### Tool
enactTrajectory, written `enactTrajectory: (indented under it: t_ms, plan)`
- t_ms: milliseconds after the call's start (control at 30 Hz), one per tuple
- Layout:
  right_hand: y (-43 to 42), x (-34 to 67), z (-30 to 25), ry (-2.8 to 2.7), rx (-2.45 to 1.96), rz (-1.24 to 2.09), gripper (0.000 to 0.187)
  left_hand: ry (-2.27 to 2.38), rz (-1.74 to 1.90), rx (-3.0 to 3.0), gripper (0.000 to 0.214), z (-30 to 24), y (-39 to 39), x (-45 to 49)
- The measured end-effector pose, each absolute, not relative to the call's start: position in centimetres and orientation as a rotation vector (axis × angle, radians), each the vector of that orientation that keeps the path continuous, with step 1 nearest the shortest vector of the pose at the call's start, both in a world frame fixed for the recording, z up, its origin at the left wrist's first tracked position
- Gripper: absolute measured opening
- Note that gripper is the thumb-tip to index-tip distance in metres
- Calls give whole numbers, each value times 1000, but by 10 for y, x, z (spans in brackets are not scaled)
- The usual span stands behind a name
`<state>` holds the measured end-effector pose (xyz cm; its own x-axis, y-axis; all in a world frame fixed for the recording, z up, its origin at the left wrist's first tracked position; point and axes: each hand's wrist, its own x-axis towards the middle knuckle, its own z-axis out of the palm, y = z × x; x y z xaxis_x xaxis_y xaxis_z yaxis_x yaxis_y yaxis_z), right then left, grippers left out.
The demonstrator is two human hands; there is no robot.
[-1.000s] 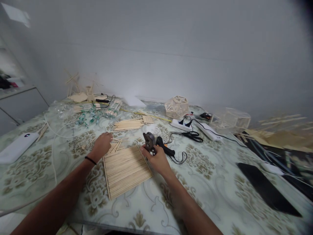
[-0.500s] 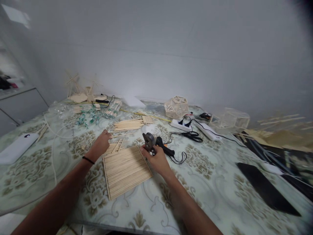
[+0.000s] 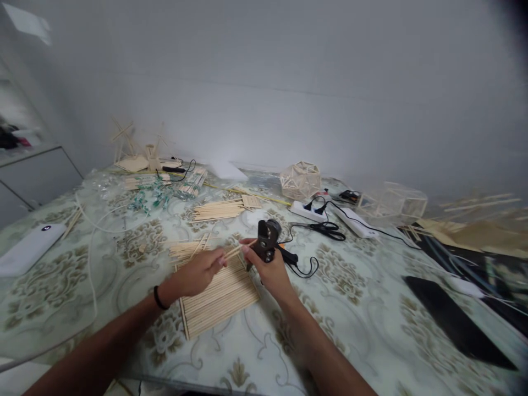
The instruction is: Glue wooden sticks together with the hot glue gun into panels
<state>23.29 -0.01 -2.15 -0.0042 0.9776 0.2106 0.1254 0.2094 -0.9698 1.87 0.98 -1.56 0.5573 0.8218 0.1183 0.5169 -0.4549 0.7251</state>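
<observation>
Starting off to the left of the left hand, there's a flat white box [image 3: 28,247] lying on the tabletop [image 3: 350,286], well away from everything. The left hand [image 3: 201,273] has its fingertips pressed together, pinching one thin stick [image 3: 236,250] by its near end. The stick points right, toward the other hand, with its far tip at the head of the pliers [image 3: 266,242]. The right hand [image 3: 270,272] is wrapped round the pliers' handles and holds them upright. Both hands hover over a flat mat of sticks [image 3: 218,294], and a loose pile of sticks [image 3: 187,248] lies just beyond the left hand. Just past the right hand there's a black glue gun [image 3: 289,256] with its cord looping on the cloth. Further out to the right is a white power strip [image 3: 306,211].

What could go wrong, I reckon: the stick is skinny and only pinched at one end, so it could twist or snap in the wrong spot if the pliers bite at an angle, and an offcut could fly. The right thumb sits close to the pliers' head too, so it could get nipped. The glue gun looks plugged in, and a wrist drifting that way might catch the nozzle or cord.

Hard to make out: I can't tell if the stick tip is actually inside the jaws or just in front of them. I also can't tell how far apart the jaws are. The right palm hides the handles.
</observation>
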Motion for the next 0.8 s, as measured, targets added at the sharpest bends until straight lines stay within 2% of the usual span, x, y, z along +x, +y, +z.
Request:
enactTrajectory:
  t_ms: [167,433,633,800]
  plan:
    - [-1,232,-22,-1372,-1137,1027,38,854,572,1768,30,-20,1,27]
    - [-3,230,-25,-1348,-1126,1100,43,567,598,1340,42,-34,-2,36]
    - [-3,230,-21,-1302,-1152,1089,45,546,544,1185,40,-35,-3,36]
    - [-3,229,-24,-1312,-1138,1148,44,639,627,1185,48,-36,-3,40]
